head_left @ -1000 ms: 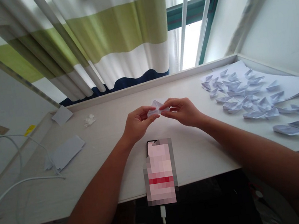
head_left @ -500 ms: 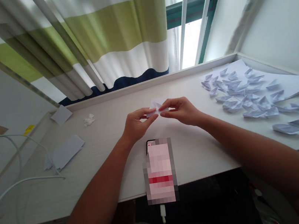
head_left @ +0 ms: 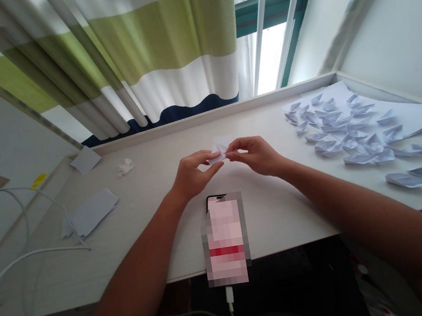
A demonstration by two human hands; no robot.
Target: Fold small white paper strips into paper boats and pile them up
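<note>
Between my hands, above the middle of the white desk, is a small folded piece of white paper. My left hand pinches its left side between thumb and fingers. On the other side, the thumb and bent forefinger of my right hand close on its right edge; the fingers cover part of the folds. Several folded paper boats lie at the right, some on flat white sheets.
A phone lies at the desk's front edge, plugged into a white cable. At the left are a stack of paper, a single sheet, a crumpled tissue and loose cables. A curtain hangs behind.
My right fingers have shifted slightly on the paper's right edge, and their tips are now a little apart from the left hand's. The left hand keeps its pinch.
</note>
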